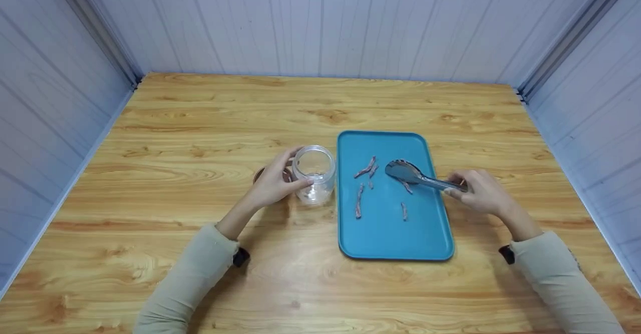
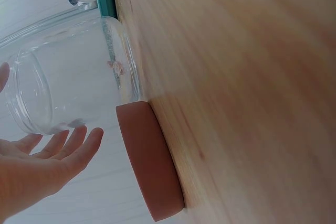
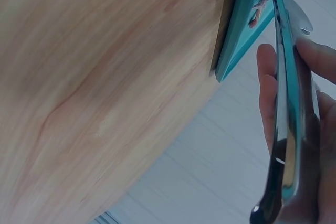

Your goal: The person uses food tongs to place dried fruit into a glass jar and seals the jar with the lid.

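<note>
My left hand holds a clear jar standing open on the table, thumb on its near side and fingers round the far side. In the left wrist view a few small reddish bits lie at the jar's bottom. A brown lid stands beside its base, partly hidden under the hand in the head view. My right hand grips metal tongs by the handle. Their head reaches over a blue tray, overlapping a reddish-brown, jerky-like strip. Several more strips lie spread on the tray.
The wood-grain table carries the tray just right of the jar. Pale panelled walls rise behind the table and along both sides. The tray has a low raised rim.
</note>
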Demonstrator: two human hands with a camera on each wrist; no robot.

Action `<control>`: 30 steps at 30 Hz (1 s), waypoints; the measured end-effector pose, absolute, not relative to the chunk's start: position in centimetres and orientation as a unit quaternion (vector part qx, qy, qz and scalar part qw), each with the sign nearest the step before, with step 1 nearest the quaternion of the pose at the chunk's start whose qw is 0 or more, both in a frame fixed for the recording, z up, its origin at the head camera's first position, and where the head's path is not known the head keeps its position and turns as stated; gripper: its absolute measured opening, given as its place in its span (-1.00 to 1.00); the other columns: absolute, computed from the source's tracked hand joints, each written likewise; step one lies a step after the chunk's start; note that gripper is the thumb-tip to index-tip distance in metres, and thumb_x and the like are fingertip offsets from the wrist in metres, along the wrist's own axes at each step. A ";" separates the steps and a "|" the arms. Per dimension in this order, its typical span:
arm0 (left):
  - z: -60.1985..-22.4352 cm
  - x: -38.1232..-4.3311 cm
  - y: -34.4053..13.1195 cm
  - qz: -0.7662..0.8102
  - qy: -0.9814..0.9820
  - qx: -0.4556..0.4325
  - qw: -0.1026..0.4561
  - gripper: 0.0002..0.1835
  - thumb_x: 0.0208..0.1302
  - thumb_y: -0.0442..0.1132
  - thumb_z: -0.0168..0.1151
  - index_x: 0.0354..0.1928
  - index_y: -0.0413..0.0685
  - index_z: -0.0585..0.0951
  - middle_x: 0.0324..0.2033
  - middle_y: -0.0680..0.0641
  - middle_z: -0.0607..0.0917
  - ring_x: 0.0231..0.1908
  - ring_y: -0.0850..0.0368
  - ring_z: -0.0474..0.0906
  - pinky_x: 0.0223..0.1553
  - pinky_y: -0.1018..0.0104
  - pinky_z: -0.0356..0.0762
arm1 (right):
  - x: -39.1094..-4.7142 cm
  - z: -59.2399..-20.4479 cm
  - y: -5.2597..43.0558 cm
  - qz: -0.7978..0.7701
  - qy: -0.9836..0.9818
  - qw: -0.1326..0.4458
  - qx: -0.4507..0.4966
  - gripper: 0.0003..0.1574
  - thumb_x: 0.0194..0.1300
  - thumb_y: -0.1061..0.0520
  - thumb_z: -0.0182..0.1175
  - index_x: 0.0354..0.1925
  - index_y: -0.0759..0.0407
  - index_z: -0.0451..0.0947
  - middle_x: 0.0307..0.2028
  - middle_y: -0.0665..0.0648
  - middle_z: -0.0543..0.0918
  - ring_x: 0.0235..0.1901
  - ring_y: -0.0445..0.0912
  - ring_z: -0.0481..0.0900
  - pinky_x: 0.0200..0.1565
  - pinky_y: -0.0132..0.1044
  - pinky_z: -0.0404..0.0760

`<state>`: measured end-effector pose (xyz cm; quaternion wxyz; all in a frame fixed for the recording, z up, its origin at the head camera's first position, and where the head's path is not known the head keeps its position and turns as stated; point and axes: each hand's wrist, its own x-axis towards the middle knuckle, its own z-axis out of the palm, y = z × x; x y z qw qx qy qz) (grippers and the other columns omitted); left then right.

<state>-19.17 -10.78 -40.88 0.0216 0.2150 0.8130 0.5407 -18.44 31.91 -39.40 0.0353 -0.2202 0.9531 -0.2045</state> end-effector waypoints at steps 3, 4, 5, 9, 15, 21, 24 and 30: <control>-41.0 -19.2 -10.8 0.544 0.811 0.216 0.019 -0.21 -0.04 -0.11 0.35 0.23 -0.14 0.21 -0.01 -0.11 0.41 -0.24 -0.01 0.43 -0.28 0.09 0.44 | -18.5 -39.5 32.0 -0.216 0.952 0.037 -0.215 -0.85 0.14 0.18 0.18 -0.34 0.27 0.54 -0.56 0.01 0.51 -0.60 -0.15 0.36 -0.59 -0.30 0.32; -41.0 -19.2 -10.8 0.544 0.810 0.216 0.018 -0.21 -0.04 -0.11 0.36 0.23 -0.14 0.21 -0.01 -0.10 0.42 -0.25 -0.01 0.43 -0.29 0.10 0.44 | -18.5 -39.5 32.0 -0.221 0.951 0.038 -0.212 -0.84 0.14 0.17 0.18 -0.34 0.28 0.54 -0.56 0.02 0.51 -0.60 -0.14 0.36 -0.59 -0.30 0.32; -41.0 -19.2 -10.8 0.543 0.811 0.218 0.018 -0.21 -0.04 -0.11 0.36 0.23 -0.14 0.21 -0.01 -0.11 0.42 -0.25 -0.01 0.43 -0.29 0.11 0.44 | -18.5 -39.5 32.0 -0.225 0.951 0.038 -0.209 -0.84 0.15 0.17 0.17 -0.33 0.28 0.54 -0.56 0.02 0.51 -0.60 -0.13 0.36 -0.59 -0.30 0.33; -40.7 -19.1 -10.7 0.536 0.817 0.214 0.021 -0.21 -0.03 -0.15 0.35 0.23 -0.16 0.21 -0.01 -0.11 0.42 -0.24 0.01 0.43 -0.30 0.22 0.44 | -18.5 -39.4 32.1 -0.249 0.947 0.040 -0.197 -0.80 0.17 0.14 0.16 -0.31 0.29 0.53 -0.54 0.05 0.52 -0.58 -0.10 0.38 -0.58 -0.30 0.34; -40.5 -19.0 -10.5 0.545 0.811 0.212 0.024 -0.22 -0.03 -0.27 0.35 0.22 -0.29 0.18 0.00 -0.25 0.39 -0.23 -0.12 0.41 -0.28 0.09 0.43 | -18.6 -39.1 32.0 -0.282 0.939 0.042 -0.194 -0.80 0.18 0.17 0.15 -0.30 0.32 0.52 -0.50 0.09 0.55 -0.52 -0.08 0.43 -0.55 -0.30 0.38; -40.7 -19.1 -10.6 0.542 0.814 0.209 0.026 -0.21 -0.04 -0.15 0.36 0.23 -0.17 0.21 0.00 -0.12 0.41 -0.22 0.00 0.43 -0.25 0.09 0.44 | -18.7 -38.5 31.7 -0.301 0.929 0.020 -0.216 -0.88 0.17 0.23 0.15 -0.33 0.30 0.52 -0.52 0.08 0.55 -0.53 -0.09 0.45 -0.54 -0.32 0.41; -40.9 -19.2 -10.7 0.545 0.810 0.214 0.023 -0.20 -0.05 -0.11 0.36 0.23 -0.14 0.21 0.00 -0.11 0.41 -0.24 0.01 0.44 -0.26 0.09 0.44 | -18.8 -38.1 31.3 -0.307 0.923 0.004 -0.233 -0.88 0.18 0.22 0.14 -0.33 0.29 0.51 -0.52 0.08 0.55 -0.54 -0.10 0.45 -0.56 -0.32 0.41; -40.9 -19.1 -10.8 0.541 0.813 0.214 0.023 -0.19 -0.04 -0.10 0.35 0.24 -0.15 0.19 0.02 -0.12 0.40 -0.28 0.01 0.45 -0.28 0.11 0.44 | -19.0 -37.1 30.2 -0.304 0.920 -0.019 -0.248 -0.83 0.19 0.15 0.14 -0.32 0.25 0.53 -0.52 0.05 0.55 -0.56 -0.13 0.44 -0.59 -0.33 0.39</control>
